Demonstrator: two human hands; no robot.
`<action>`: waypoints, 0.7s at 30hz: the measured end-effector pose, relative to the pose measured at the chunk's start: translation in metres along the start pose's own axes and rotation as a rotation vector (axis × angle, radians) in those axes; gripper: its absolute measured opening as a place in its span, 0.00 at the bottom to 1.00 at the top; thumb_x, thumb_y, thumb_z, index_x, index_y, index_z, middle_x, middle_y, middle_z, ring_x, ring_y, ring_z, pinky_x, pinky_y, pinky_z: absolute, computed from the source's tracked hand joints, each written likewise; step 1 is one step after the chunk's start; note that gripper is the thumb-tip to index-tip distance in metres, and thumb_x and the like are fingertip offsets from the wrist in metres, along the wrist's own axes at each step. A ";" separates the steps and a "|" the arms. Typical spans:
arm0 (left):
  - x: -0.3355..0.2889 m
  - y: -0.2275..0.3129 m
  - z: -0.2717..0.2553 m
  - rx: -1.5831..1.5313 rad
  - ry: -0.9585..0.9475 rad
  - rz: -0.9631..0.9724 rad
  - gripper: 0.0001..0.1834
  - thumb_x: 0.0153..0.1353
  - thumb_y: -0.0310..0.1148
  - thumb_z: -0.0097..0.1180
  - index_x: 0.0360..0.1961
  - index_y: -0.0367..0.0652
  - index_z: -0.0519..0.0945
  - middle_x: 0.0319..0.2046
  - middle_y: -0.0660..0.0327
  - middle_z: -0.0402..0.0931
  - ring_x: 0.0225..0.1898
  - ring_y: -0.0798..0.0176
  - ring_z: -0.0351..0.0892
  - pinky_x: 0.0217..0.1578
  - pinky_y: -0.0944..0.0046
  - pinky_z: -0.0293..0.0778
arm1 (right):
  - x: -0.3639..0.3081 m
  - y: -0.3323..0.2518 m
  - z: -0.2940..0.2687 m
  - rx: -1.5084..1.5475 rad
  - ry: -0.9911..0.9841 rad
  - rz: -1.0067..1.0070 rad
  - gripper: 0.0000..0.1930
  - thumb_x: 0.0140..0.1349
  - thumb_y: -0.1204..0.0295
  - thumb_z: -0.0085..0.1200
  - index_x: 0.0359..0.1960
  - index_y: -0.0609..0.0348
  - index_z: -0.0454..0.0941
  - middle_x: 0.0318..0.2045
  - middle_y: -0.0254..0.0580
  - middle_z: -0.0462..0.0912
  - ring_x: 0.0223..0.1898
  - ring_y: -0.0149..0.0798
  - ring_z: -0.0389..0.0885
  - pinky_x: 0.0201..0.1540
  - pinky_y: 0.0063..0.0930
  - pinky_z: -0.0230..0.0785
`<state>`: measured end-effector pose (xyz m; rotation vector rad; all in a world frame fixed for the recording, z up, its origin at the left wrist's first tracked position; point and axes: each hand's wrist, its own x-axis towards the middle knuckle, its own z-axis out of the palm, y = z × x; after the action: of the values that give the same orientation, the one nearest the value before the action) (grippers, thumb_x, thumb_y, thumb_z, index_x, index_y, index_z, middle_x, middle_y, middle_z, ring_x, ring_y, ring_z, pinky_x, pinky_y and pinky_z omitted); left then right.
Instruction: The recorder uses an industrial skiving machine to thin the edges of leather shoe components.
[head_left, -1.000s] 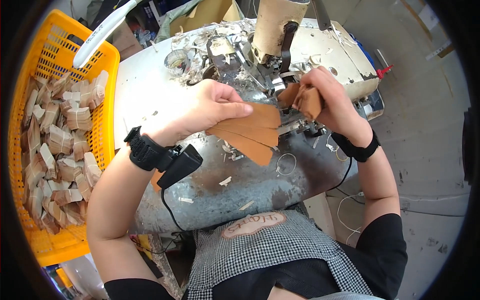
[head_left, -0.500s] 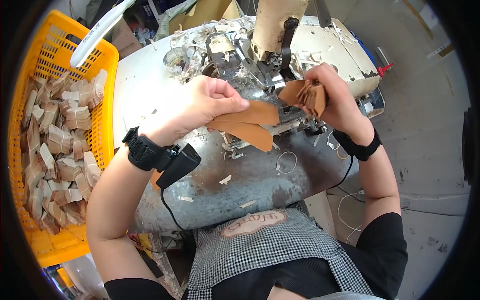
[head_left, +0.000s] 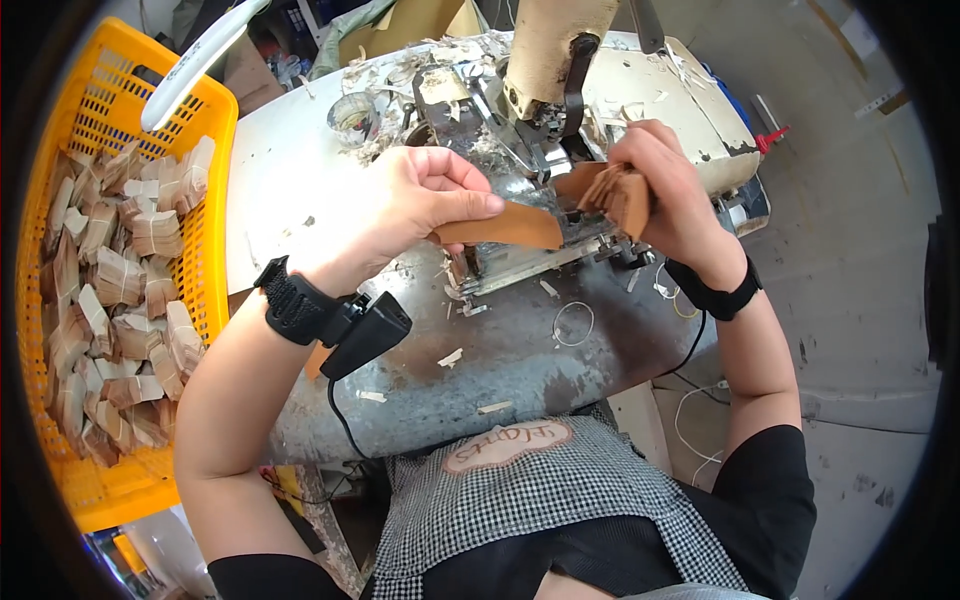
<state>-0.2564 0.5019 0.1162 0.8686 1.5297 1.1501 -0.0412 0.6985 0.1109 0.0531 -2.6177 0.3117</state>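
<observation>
Fanned out a second ago, the brown pieces at my left hand have narrowed to one visible brown strip. I pinch it near one end, thumb on top; my palm hides that end, and I cannot tell whether more lie beneath. Its free end points right, toward my right hand, which grips a bundle of folded brown pieces between thumb and fingers. Those fingers are partly hidden, and the pieces overlap too much to count. One brown flap sticks out left of that hand, its far edge lost under the machine, whose top is cut off above my hands.

Only a narrow gap parts the strip's tip from the bundle. Below both hands, the desk is fairly open down to its curved front edge by my apron, with a thin loop lying there. Left of my left hand, glare washes out the white desktop as far as the yellow basket. Under my left wrist, an orange-brown scrap is mostly covered.
</observation>
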 end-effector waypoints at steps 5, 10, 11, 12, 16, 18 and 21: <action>-0.005 -0.002 -0.007 -0.003 0.063 0.007 0.10 0.58 0.32 0.67 0.34 0.40 0.79 0.26 0.64 0.81 0.22 0.75 0.77 0.23 0.77 0.73 | 0.001 -0.011 -0.008 0.124 0.116 0.041 0.25 0.37 0.81 0.66 0.41 0.57 0.72 0.36 0.39 0.76 0.39 0.47 0.71 0.43 0.35 0.67; -0.003 0.003 -0.002 0.027 0.077 -0.021 0.08 0.58 0.31 0.66 0.33 0.40 0.79 0.27 0.63 0.81 0.23 0.74 0.78 0.23 0.76 0.74 | 0.001 -0.011 -0.004 0.073 0.066 -0.027 0.23 0.39 0.81 0.65 0.40 0.57 0.72 0.34 0.40 0.76 0.39 0.48 0.71 0.42 0.35 0.67; -0.004 0.003 -0.003 0.035 0.093 -0.018 0.08 0.58 0.30 0.66 0.33 0.40 0.79 0.27 0.63 0.81 0.23 0.74 0.78 0.24 0.76 0.74 | 0.000 -0.012 -0.005 0.087 0.064 -0.014 0.23 0.39 0.81 0.65 0.40 0.58 0.72 0.34 0.40 0.76 0.39 0.48 0.71 0.42 0.35 0.67; -0.005 0.003 -0.004 0.044 0.112 -0.015 0.08 0.58 0.30 0.66 0.33 0.39 0.78 0.27 0.63 0.81 0.23 0.74 0.78 0.24 0.76 0.74 | 0.001 -0.013 -0.005 0.104 0.063 -0.003 0.23 0.39 0.81 0.65 0.40 0.58 0.72 0.34 0.41 0.76 0.39 0.48 0.71 0.42 0.36 0.67; -0.002 0.002 -0.007 0.042 0.136 0.014 0.09 0.58 0.30 0.66 0.34 0.39 0.78 0.28 0.63 0.81 0.24 0.74 0.78 0.26 0.76 0.76 | 0.002 -0.016 -0.005 0.115 0.030 0.023 0.23 0.39 0.81 0.65 0.40 0.58 0.72 0.36 0.42 0.76 0.41 0.49 0.72 0.43 0.36 0.68; 0.003 0.006 0.002 0.042 0.124 -0.012 0.09 0.58 0.30 0.65 0.34 0.39 0.78 0.28 0.63 0.81 0.25 0.74 0.78 0.28 0.75 0.77 | 0.006 -0.019 -0.001 0.137 0.018 0.022 0.24 0.38 0.81 0.65 0.41 0.58 0.71 0.39 0.43 0.76 0.44 0.50 0.72 0.46 0.37 0.68; 0.005 0.008 0.015 -0.005 0.113 0.015 0.09 0.59 0.29 0.65 0.36 0.38 0.77 0.30 0.63 0.80 0.28 0.72 0.81 0.29 0.74 0.78 | 0.011 -0.014 0.006 0.025 -0.037 -0.002 0.25 0.38 0.81 0.65 0.42 0.57 0.71 0.42 0.44 0.75 0.46 0.51 0.72 0.49 0.39 0.68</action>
<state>-0.2427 0.5123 0.1220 0.8251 1.6131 1.2312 -0.0525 0.6837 0.1140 0.0707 -2.6508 0.3453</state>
